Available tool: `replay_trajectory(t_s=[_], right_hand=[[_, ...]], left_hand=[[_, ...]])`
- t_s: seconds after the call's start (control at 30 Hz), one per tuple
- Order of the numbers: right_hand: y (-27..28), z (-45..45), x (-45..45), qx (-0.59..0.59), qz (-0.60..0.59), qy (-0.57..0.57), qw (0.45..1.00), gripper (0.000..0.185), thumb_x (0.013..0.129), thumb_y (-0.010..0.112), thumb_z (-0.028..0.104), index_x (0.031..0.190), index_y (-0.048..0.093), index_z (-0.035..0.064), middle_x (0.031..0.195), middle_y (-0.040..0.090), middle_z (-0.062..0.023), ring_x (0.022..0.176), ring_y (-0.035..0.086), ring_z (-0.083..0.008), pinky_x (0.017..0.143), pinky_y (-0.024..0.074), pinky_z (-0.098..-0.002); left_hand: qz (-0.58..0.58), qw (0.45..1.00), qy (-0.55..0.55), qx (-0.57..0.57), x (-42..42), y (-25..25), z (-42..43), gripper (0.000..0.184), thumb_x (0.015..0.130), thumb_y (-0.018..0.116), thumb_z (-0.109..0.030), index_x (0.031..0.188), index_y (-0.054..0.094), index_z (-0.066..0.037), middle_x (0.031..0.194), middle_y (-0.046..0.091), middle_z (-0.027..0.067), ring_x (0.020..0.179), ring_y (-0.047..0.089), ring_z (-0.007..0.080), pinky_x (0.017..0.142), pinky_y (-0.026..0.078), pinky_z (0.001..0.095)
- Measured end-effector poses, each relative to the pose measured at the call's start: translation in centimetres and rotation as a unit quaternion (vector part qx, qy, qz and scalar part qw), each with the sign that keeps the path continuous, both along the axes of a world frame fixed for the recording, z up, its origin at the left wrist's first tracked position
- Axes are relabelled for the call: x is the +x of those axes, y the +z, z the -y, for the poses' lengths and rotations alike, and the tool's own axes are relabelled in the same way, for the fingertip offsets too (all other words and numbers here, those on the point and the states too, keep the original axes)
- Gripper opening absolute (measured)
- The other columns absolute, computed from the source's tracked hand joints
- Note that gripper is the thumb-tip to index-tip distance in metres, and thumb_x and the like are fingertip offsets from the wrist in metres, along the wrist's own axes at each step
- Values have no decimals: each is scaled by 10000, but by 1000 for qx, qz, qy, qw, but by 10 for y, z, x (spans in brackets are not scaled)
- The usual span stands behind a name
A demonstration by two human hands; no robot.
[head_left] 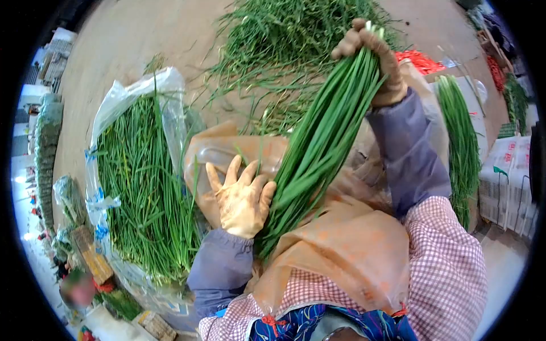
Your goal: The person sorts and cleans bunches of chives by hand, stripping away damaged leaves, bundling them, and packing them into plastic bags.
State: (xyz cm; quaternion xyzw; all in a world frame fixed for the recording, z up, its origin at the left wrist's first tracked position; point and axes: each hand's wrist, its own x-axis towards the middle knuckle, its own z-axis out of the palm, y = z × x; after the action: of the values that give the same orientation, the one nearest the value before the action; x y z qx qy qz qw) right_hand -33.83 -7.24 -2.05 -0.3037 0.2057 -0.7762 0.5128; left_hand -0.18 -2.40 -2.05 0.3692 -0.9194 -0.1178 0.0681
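Note:
A long bunch of green leafy stalks (330, 133) hangs slantwise over my lap, its pale root ends at the top. Gloved and wrapped round it just below those ends is my right hand (384, 62). My left hand (242, 196), in a pale stained glove, lies with fingers spread beside the lower part of the bunch, with nothing gripped. Under both is a translucent brownish plastic apron (341, 244). To the left, a big pile of similar green stalks (142, 176) rests in a clear plastic wrapping (105, 111).
Loose green stalks (296, 34) are heaped on the floor ahead. At the right lies another neat bunch (459, 142), with red ties (420, 61) behind it. White wrapped packages (506, 179) stand farther right. A person (78, 288) is at the lower left.

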Motion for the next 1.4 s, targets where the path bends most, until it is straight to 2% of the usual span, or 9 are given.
replay_trajectory(t_s=[0.1,0.33,0.6,0.83,0.9,0.97,1.13,1.23,1.4], right_hand=[[16,5,-76,124,-200,-172,957,255,860,686,126,1077,569,60,818,658,-88,747,675,-219,700,587,-363],[29,-20,-85,139,-243,-392,876,147,816,742,117,922,650,72,737,679,-48,685,650,-155,657,535,-291],[53,-43,-32,101,-196,-293,930,129,843,722,82,934,631,74,758,672,-52,682,652,-149,627,544,-284],[75,-46,31,92,-141,-135,976,225,845,732,103,1027,606,66,842,665,-74,716,648,-160,638,547,-285],[77,-43,46,71,-120,-81,987,247,826,752,94,1037,626,71,877,664,-46,758,635,-134,669,538,-271],[73,-37,55,130,-149,-130,971,250,809,767,82,1032,653,79,919,645,22,814,582,-78,721,508,-248],[58,-31,67,161,-316,-55,933,331,795,801,191,1063,641,83,911,631,17,823,573,-87,746,500,-262],[80,-11,45,111,-427,59,895,394,833,767,276,1141,625,76,962,641,-22,908,600,-132,821,508,-282],[117,26,15,-59,-504,-61,860,536,1009,406,443,1368,476,50,1223,590,-111,1119,575,-201,946,484,-394]], left_hand=[[-1,1000,0,-14,-6,1,1,174,884,606,-230,977,693,-112,1153,647,96,1213,504,362,1102,86,650],[-232,961,89,123,-26,6,21,253,840,635,-25,1090,663,-47,1035,682,121,1035,633,244,1049,376,433],[-251,959,36,122,-67,63,83,628,876,680,-244,1404,432,-12,1362,517,201,1303,467,253,1107,325,387],[-316,883,-162,308,-136,84,97,1162,656,862,-446,1519,179,-74,1440,416,215,1331,406,363,1107,329,470],[-366,762,-179,503,-156,80,82,1186,613,901,-393,1511,192,-86,1372,475,168,1260,479,291,1054,402,412],[-458,679,-180,545,-169,49,70,1146,583,920,-312,1474,241,-67,1301,507,105,1173,525,226,991,448,361],[-445,732,-71,512,-148,10,57,703,724,813,-146,1304,432,-35,1194,579,88,1083,582,195,909,490,333],[-408,582,-29,703,-129,8,60,530,741,778,-78,1199,519,-11,1049,646,105,971,638,203,851,525,345],[-438,586,-79,677,-122,4,63,467,738,766,-43,1147,545,-1,960,667,101,874,660,208,818,540,356]])
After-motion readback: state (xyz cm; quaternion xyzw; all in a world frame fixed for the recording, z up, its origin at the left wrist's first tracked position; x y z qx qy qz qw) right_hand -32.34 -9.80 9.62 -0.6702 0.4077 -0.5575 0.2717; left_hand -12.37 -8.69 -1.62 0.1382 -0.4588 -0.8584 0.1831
